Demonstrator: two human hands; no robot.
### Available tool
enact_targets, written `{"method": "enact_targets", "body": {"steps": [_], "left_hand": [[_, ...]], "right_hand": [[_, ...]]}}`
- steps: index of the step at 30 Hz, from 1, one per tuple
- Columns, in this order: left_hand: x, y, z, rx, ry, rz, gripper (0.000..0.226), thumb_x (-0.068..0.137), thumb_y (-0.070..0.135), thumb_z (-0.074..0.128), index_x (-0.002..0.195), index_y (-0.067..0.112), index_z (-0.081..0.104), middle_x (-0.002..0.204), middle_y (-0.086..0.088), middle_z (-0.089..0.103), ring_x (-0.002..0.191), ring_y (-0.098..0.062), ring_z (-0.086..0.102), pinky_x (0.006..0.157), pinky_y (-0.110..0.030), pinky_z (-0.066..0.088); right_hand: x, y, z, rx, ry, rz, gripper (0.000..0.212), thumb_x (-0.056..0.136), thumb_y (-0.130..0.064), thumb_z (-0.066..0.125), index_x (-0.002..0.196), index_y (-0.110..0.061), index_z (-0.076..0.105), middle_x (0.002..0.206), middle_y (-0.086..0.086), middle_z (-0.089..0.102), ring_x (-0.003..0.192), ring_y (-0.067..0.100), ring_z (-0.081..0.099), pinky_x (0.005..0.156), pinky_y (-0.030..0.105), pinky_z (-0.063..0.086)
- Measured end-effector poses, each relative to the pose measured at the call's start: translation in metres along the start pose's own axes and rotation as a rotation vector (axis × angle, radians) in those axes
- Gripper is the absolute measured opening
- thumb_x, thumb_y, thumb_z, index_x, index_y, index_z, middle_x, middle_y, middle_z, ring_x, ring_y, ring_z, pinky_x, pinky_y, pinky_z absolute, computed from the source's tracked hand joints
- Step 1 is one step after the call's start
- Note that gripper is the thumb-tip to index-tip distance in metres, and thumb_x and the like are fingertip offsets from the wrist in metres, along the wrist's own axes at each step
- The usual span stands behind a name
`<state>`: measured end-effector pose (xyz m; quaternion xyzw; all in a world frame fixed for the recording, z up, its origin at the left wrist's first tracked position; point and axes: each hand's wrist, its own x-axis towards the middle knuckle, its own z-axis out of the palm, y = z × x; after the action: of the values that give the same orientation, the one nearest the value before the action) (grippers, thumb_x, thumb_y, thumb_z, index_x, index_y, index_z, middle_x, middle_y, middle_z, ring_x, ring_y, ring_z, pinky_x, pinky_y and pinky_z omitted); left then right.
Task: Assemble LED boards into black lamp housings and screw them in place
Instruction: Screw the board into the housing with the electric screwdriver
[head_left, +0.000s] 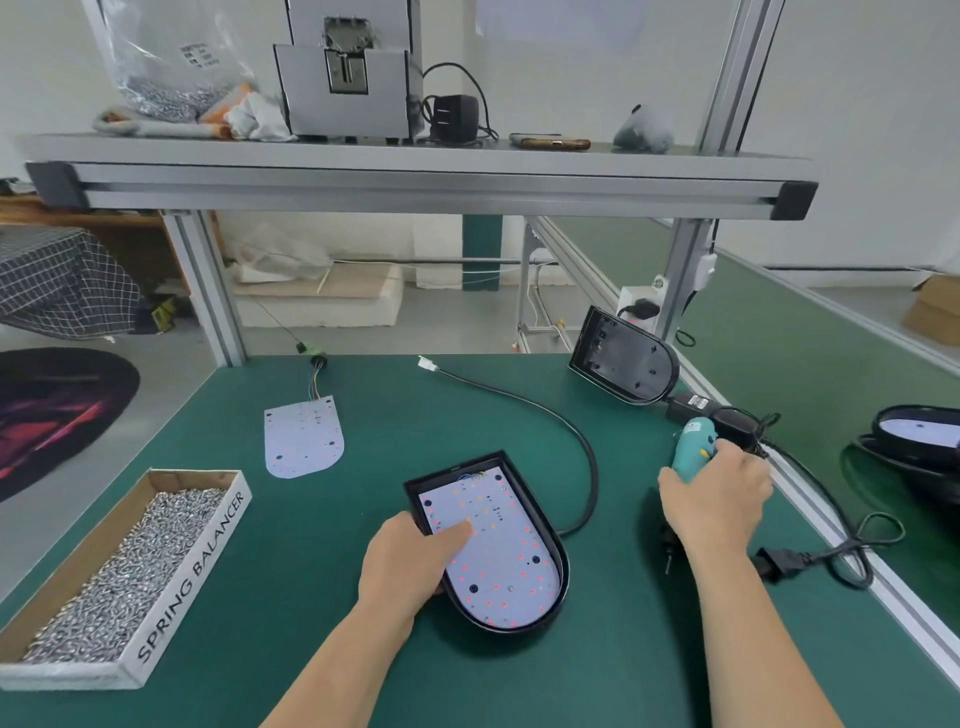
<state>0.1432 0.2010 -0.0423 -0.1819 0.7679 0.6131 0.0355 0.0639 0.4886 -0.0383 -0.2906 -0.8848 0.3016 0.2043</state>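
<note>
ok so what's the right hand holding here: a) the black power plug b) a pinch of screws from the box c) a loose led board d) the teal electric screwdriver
d: the right hand grips the teal electric screwdriver, while the left hand holds the black housing with its thumb on the led board.

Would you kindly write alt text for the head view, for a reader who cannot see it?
At a green bench, the left hand holds a black housing with an LED board inside, while the right hand grips a teal screwdriver. A screw box sits to the left and a spare board lies behind.
</note>
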Motion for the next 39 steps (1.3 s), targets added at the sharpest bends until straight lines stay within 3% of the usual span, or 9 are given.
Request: {"method": "enact_targets", "body": {"steps": [9, 14, 17, 23, 27, 31, 33, 35, 39], "left_hand": [[0.000, 0.001, -0.001, 0.013, -0.015, -0.013, 0.041, 0.061, 0.044, 0.066, 0.088, 0.016, 0.076, 0.085, -0.003, 0.078, 0.090, -0.033, 0.074, 0.083, -0.054, 0.059], [-0.002, 0.003, -0.001, 0.005, -0.024, -0.024, 0.037, 0.061, 0.042, 0.066, 0.086, 0.017, 0.077, 0.085, -0.002, 0.078, 0.090, -0.034, 0.074, 0.083, -0.054, 0.059], [-0.004, 0.005, -0.002, -0.005, -0.034, -0.031, 0.035, 0.061, 0.041, 0.067, 0.086, 0.018, 0.077, 0.084, 0.000, 0.078, 0.090, -0.032, 0.074, 0.082, -0.052, 0.060], [-0.003, 0.004, -0.003, -0.028, -0.038, -0.023, 0.037, 0.061, 0.040, 0.067, 0.088, 0.016, 0.077, 0.086, -0.003, 0.078, 0.092, -0.034, 0.073, 0.082, -0.054, 0.059], [-0.002, 0.003, -0.002, -0.056, -0.040, -0.023, 0.038, 0.061, 0.039, 0.067, 0.089, 0.014, 0.077, 0.087, -0.005, 0.078, 0.091, -0.034, 0.074, 0.082, -0.055, 0.059], [-0.001, 0.001, -0.002, -0.055, -0.045, -0.018, 0.036, 0.062, 0.038, 0.068, 0.087, 0.014, 0.078, 0.084, -0.003, 0.078, 0.089, -0.033, 0.074, 0.081, -0.055, 0.060], [-0.002, 0.000, -0.002, -0.050, -0.045, -0.016, 0.036, 0.062, 0.038, 0.069, 0.087, 0.015, 0.078, 0.085, -0.003, 0.078, 0.088, -0.032, 0.074, 0.081, -0.055, 0.060], [-0.001, -0.002, -0.002, -0.042, -0.046, -0.011, 0.033, 0.062, 0.038, 0.070, 0.086, 0.016, 0.078, 0.084, -0.002, 0.078, 0.087, -0.031, 0.075, 0.082, -0.054, 0.060], [0.003, -0.006, -0.005, -0.014, -0.072, -0.001, 0.024, 0.072, 0.032, 0.074, 0.090, 0.017, 0.077, 0.086, 0.000, 0.079, 0.086, -0.027, 0.075, 0.084, -0.055, 0.059]], "right_hand": [[-0.007, -0.037, 0.010, -0.008, -0.013, -0.316, 0.043, 0.089, -0.022, 0.069, 0.128, -0.007, 0.059, 0.136, 0.015, 0.050, 0.127, 0.036, 0.040, 0.107, 0.046, 0.034], [-0.007, -0.080, 0.054, -0.075, -0.403, -0.432, 0.059, 0.100, -0.013, 0.051, 0.155, -0.017, 0.031, 0.157, 0.006, 0.036, 0.139, 0.033, 0.033, 0.103, 0.043, 0.040], [-0.002, -0.088, 0.070, -0.266, -0.514, -0.412, 0.068, 0.101, -0.009, 0.047, 0.160, -0.023, 0.016, 0.155, 0.004, 0.035, 0.140, 0.032, 0.027, 0.087, 0.040, 0.041], [-0.015, -0.084, 0.066, -0.431, -0.506, -0.453, 0.031, 0.091, 0.000, 0.045, 0.122, -0.008, 0.046, 0.127, 0.014, 0.048, 0.114, 0.034, 0.050, 0.079, 0.037, 0.038], [-0.033, -0.076, 0.047, -0.360, -0.632, -0.453, 0.022, 0.091, -0.004, 0.047, 0.113, -0.008, 0.050, 0.119, 0.011, 0.055, 0.102, 0.030, 0.053, 0.078, 0.035, 0.041], [-0.057, -0.060, 0.026, 0.055, -0.777, -0.331, 0.021, 0.093, -0.005, 0.046, 0.106, -0.016, 0.058, 0.099, 0.001, 0.069, 0.089, 0.016, 0.065, 0.075, 0.030, 0.053], [-0.069, -0.054, 0.013, 0.254, -0.805, -0.254, 0.016, 0.101, -0.027, 0.049, 0.099, -0.020, 0.063, 0.081, -0.009, 0.070, 0.062, 0.001, 0.063, 0.056, 0.017, 0.050], [-0.079, -0.049, 0.002, 0.332, -0.857, -0.231, 0.036, 0.097, -0.054, 0.053, 0.090, -0.021, 0.065, 0.070, -0.018, 0.067, 0.051, -0.004, 0.057, 0.048, 0.011, 0.043], [-0.093, -0.041, 0.003, 0.180, -0.887, -0.368, 0.024, 0.081, -0.040, 0.075, 0.094, -0.020, 0.068, 0.093, -0.007, 0.072, 0.076, 0.003, 0.060, 0.068, 0.020, 0.048]]}}
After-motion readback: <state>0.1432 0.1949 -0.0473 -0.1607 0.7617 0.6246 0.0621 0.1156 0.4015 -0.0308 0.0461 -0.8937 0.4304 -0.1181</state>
